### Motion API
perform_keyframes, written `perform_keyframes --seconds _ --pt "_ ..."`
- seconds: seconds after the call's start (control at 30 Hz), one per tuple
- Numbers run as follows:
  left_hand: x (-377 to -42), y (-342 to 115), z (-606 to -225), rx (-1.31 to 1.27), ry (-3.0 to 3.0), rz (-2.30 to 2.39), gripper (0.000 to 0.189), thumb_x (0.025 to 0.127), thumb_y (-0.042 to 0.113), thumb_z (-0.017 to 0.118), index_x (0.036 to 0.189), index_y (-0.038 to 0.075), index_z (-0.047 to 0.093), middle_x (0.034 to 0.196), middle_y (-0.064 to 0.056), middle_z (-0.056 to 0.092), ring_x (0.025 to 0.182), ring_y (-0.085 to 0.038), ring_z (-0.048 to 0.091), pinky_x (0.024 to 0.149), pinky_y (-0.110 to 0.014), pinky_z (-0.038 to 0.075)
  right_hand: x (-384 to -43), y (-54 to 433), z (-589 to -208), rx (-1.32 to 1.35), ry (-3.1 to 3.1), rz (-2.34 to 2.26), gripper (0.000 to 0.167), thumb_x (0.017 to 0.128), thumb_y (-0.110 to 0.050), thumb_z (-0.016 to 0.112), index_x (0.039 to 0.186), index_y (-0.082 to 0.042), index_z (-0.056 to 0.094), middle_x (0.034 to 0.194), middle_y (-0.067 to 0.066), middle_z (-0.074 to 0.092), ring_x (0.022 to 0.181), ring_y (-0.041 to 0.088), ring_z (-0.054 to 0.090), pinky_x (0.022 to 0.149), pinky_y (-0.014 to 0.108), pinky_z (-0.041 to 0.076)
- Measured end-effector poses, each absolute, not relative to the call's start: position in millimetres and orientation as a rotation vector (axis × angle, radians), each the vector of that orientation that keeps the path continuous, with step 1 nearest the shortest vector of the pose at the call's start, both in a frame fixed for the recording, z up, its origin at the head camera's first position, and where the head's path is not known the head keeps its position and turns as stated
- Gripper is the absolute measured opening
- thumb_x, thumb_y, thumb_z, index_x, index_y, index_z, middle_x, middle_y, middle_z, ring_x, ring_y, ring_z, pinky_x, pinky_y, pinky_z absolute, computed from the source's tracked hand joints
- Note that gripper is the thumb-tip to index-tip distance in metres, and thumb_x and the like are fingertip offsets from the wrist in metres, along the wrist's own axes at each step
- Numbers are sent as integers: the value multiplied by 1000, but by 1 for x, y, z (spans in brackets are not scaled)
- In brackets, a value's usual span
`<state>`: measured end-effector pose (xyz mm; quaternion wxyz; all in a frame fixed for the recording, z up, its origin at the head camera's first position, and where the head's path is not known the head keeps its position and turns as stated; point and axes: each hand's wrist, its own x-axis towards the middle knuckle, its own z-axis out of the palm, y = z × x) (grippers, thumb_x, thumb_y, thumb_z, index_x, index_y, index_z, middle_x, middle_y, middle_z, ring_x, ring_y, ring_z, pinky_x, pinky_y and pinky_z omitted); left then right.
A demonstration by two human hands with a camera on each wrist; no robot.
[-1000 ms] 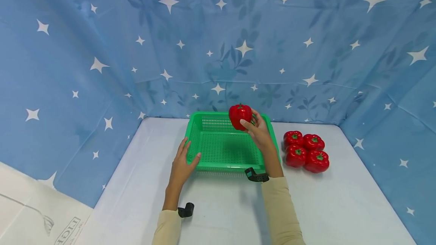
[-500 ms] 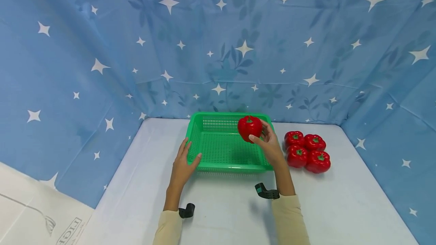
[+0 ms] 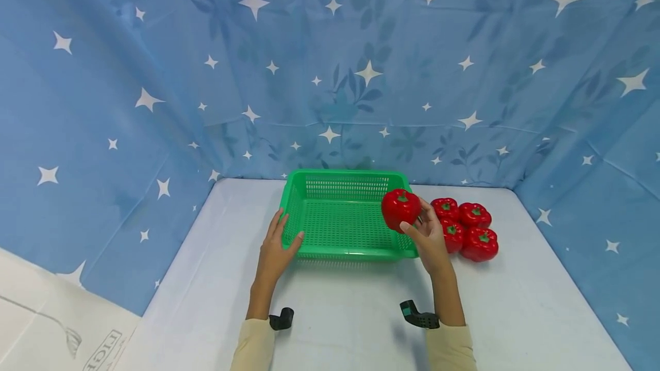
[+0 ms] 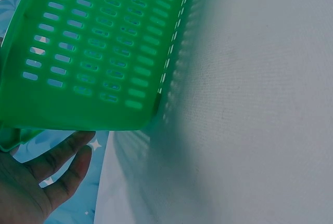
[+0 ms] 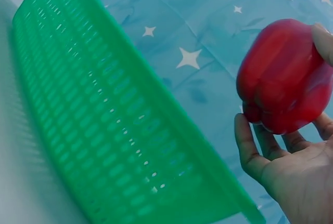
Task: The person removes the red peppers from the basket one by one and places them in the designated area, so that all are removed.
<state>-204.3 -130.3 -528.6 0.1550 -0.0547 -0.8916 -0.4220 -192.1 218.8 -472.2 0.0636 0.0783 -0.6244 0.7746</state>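
My right hand (image 3: pixel 432 240) holds a red bell pepper (image 3: pixel 400 209) with a green stem, thumb on one side and fingers round the other. The pepper is raised over the right side of a green plastic basket (image 3: pixel 350 255). In the right wrist view the held pepper (image 5: pixel 283 76) appears above the level of the basket rim (image 5: pixel 171 104). At the basket's front left corner is my left hand (image 3: pixel 275 253), its fingers extended along the left side and thumb spread toward the front rim. In the left wrist view, two fingers (image 4: pixel 65 156) extend beside the perforated basket wall (image 4: pixel 99 37).
Several more red bell peppers (image 3: pixel 479 244) sit clustered on the white table (image 3: pixel 330 314), just right of the basket. Behind and at both sides hangs a blue curtain (image 3: pixel 330 73) with white stars. Each wrist wears a black camera band (image 3: pixel 420 316).
My right hand has brought the bell pepper rightward and toward me, from the back of the basket to its right side. The left hand has stayed at the corner.
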Motion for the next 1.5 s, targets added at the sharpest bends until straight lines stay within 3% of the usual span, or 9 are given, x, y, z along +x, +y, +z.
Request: perform_keyframes --seconds 0.33,0.73,1.0,1.3,1.5 --pt "-203 -130 -530 -127 -2589 -1219 73 93 53 59 151 14 37 163 6 20 145 -33 33 106 -60 40 -167 224 -488 124 -1536 2369 65 88 13 53 145 -11 33 141 2 43 132 19 41 94 22 52" --pt "-203 -129 -533 -132 -2579 -1235 75 93 55 58 151 14 37 163 6 20 145 -33 33 106 -61 40 -131 237 -518 -3 -1351 2209 73 85 15 56 149 -6 28 147 8 38 137 23 38 93 24 53" --pt "-203 -130 -533 -127 -2584 -1208 74 93 55 57 151 15 38 163 6 21 144 -34 34 106 -60 40 -118 247 -536 -134 -1352 2182 68 86 12 58 146 -10 33 145 7 39 134 22 40 90 22 54" --pt "-204 -130 -533 -140 -2581 -1201 74 93 55 57 151 13 38 163 4 21 143 -35 36 104 -61 41 -112 256 -562 -419 -1621 1974 70 84 4 71 142 -15 37 139 -5 42 129 8 41 84 7 49" --pt "-204 -130 -531 -137 -2563 -1192 72 93 52 59 150 13 39 163 2 23 142 -37 37 103 -62 42 -112 262 -572 -477 -1709 1927 74 84 -1 73 144 -16 33 137 -9 39 127 7 41 83 4 46"
